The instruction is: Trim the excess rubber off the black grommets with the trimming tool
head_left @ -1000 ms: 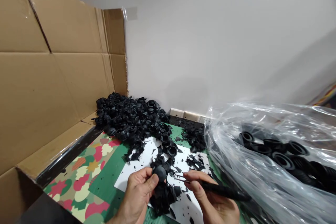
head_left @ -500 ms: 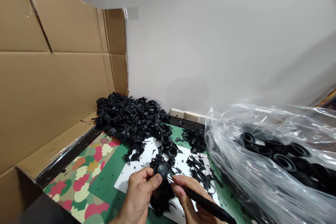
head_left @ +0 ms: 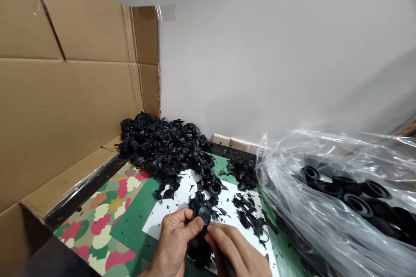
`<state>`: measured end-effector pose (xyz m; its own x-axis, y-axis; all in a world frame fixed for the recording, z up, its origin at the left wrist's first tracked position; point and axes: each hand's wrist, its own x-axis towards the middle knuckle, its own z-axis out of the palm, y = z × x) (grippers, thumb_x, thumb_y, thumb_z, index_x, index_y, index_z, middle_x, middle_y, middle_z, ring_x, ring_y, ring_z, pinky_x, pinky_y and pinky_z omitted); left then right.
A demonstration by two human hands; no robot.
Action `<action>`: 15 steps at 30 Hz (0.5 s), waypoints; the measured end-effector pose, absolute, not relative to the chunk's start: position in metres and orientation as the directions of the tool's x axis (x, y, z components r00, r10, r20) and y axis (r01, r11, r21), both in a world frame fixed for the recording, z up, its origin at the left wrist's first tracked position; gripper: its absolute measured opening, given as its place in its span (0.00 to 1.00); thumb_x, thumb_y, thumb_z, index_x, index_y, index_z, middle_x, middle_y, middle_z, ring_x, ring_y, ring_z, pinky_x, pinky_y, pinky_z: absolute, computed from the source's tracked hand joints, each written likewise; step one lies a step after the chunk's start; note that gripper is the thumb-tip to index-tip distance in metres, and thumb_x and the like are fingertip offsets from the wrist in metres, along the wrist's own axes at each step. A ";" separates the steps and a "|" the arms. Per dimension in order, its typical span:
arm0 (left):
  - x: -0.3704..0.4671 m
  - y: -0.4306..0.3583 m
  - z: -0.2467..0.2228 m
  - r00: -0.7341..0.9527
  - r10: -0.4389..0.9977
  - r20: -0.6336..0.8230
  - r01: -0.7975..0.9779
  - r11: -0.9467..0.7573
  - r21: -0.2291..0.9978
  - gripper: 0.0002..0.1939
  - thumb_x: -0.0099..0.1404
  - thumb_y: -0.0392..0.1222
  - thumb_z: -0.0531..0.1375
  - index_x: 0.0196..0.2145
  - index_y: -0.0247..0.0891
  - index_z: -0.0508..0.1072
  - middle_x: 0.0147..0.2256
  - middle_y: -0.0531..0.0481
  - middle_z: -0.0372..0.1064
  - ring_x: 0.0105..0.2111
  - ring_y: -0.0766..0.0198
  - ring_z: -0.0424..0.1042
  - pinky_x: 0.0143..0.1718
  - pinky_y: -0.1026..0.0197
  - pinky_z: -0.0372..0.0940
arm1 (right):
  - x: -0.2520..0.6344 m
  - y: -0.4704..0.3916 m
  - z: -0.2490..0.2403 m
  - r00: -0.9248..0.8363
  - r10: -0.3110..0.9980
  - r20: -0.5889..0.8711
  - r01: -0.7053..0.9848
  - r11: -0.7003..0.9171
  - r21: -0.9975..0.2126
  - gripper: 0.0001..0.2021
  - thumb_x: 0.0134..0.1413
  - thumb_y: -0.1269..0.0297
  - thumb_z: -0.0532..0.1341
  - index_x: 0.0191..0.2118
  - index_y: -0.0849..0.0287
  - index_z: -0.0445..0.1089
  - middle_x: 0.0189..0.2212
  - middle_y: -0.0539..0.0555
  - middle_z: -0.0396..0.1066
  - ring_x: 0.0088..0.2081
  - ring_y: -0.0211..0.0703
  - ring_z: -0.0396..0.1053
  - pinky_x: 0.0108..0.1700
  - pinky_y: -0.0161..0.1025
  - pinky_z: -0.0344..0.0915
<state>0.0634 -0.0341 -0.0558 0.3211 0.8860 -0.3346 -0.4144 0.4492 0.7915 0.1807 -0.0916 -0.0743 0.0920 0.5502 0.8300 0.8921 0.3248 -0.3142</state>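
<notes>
Between thumb and fingers, my left hand [head_left: 177, 238] pinches a round black rubber part [head_left: 203, 214] above a white sheet [head_left: 225, 192]. My right hand [head_left: 235, 246] is closed around a black-handled tool [head_left: 225, 263], its fingertips right beside the part's right edge. The tool's tip is hidden behind my fingers. Beneath both hands lie more dark pieces [head_left: 199, 251]. Black scraps [head_left: 250, 214] are scattered on the sheet's right side, and a large heap of black rubber parts [head_left: 162, 143] rises behind it.
Cardboard [head_left: 97, 91] walls off the left side. A clear plastic bag [head_left: 286, 181] of black ring-shaped parts [head_left: 357, 204] takes up the right. A smaller pile of scraps [head_left: 242, 169] lies near the wall [head_left: 276, 52]. A patterned sheet [head_left: 104, 220] covers the left front.
My right hand has rotated, its fingers now over the tool's metal end, and the handle points more toward me. The held part has tilted slightly. The view has shifted a little.
</notes>
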 end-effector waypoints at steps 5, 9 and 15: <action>0.057 -0.027 -0.053 0.271 0.920 -0.282 -0.396 0.374 0.839 0.18 0.40 0.48 0.74 0.18 0.34 0.73 0.17 0.56 0.62 0.21 0.70 0.60 0.24 0.67 0.55 | 0.236 -0.091 -0.076 0.060 0.564 0.823 0.912 0.304 -0.275 0.14 0.55 0.75 0.54 0.46 0.57 0.67 0.39 0.59 0.75 0.39 0.47 0.75 0.39 0.39 0.72; 0.058 -0.021 -0.051 0.275 0.921 -0.278 -0.406 0.373 0.835 0.19 0.39 0.50 0.74 0.17 0.34 0.71 0.18 0.55 0.63 0.21 0.70 0.59 0.25 0.66 0.56 | 0.258 -0.089 -0.095 -0.072 0.639 0.766 0.918 0.343 -0.200 0.16 0.58 0.70 0.53 0.50 0.56 0.67 0.46 0.61 0.72 0.45 0.51 0.74 0.40 0.41 0.73; 0.060 -0.019 -0.051 0.270 0.928 -0.256 -0.411 0.352 0.841 0.19 0.40 0.49 0.73 0.16 0.35 0.71 0.16 0.58 0.59 0.19 0.71 0.54 0.26 0.66 0.56 | 0.269 -0.091 -0.119 -0.276 0.785 0.555 0.958 0.267 0.099 0.21 0.56 0.79 0.46 0.45 0.58 0.72 0.39 0.64 0.74 0.36 0.47 0.77 0.33 0.37 0.73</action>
